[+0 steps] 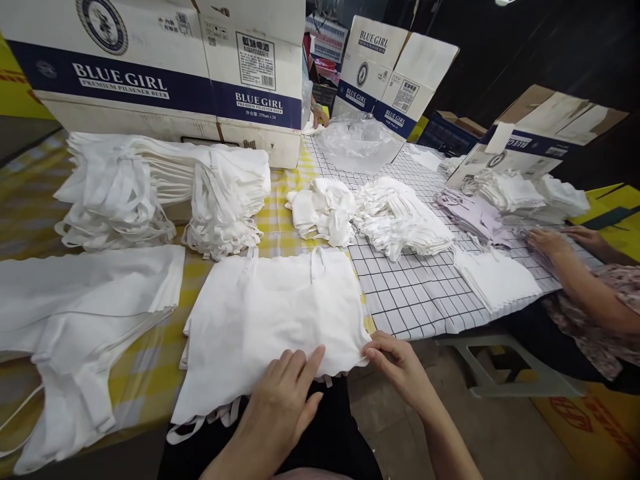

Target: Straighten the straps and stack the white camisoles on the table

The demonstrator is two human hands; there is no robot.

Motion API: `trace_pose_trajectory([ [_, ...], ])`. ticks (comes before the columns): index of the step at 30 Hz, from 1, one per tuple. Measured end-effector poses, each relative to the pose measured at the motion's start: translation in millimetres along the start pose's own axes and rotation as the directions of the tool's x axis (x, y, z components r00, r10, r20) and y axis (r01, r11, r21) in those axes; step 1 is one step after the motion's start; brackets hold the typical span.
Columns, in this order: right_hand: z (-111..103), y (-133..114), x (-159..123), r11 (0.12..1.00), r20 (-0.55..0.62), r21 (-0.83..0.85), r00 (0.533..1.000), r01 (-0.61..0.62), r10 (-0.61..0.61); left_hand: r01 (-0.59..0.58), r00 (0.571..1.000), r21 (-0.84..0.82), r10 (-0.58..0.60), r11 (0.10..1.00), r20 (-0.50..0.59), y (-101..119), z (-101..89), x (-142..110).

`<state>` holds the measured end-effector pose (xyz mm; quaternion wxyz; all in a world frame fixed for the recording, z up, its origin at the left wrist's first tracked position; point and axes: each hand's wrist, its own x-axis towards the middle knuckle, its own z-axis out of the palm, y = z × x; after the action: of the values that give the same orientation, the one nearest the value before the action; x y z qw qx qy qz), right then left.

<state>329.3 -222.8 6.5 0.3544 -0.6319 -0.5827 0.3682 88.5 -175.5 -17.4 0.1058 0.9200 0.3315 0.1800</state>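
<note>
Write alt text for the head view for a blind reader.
A person's left hand lies on a white strapped garment while their right hand pinches its corner. More white garments lie behind, before printed cartons; a co-worker's hands show at far right.

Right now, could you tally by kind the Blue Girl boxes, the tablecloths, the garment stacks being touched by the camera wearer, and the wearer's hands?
Blue Girl boxes: 3 (left box, middle box, right box)
Tablecloths: 2 (yellow-checked cloth, white grid cloth)
Touched garment stacks: 1 (white garment stack)
Wearer's hands: 2 (left hand, right hand)
Total: 8
</note>
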Motion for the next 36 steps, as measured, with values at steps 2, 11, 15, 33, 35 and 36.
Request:
trace_pose_trajectory([
  [2, 2, 4, 2, 0.999, -0.047, 0.029, 0.998, -0.041, 0.043, -0.003, 0.997, 0.03, 0.001, 1.0, 0.071, 9, 7.0, 9],
  [11, 26, 13, 37, 0.905, -0.384, -0.425, 0.902, 0.019, -0.199, -0.031, 0.993, -0.057, 0.037, 0.998, 0.114, 2, 17.5, 7],
  [15, 24, 20, 48, 0.784, -0.332, -0.62, 0.91, -0.013, -0.247, -0.051, 0.994, -0.083, 0.059, 0.995, 0.095, -1, 18.1, 7],
  [33, 29, 11, 85, 0.894, -0.275, -0.448, 0.95, 0.012, -0.15, -0.045, 0.991, -0.103, 0.057, 0.994, 0.118, -6, 23.3, 9],
  [35, 22, 15, 88, 0.905, -0.381, -0.423, 0.915, -0.046, -0.132, -0.043, 0.992, -0.115, 0.056, 0.992, 0.115, -5, 22.6, 9],
  [36, 15, 20, 87, 0.915, -0.482, -0.391, 0.869, -0.098, -0.113, -0.037, 0.992, -0.124, 0.051, 0.992, 0.112, -4, 22.0, 9],
])
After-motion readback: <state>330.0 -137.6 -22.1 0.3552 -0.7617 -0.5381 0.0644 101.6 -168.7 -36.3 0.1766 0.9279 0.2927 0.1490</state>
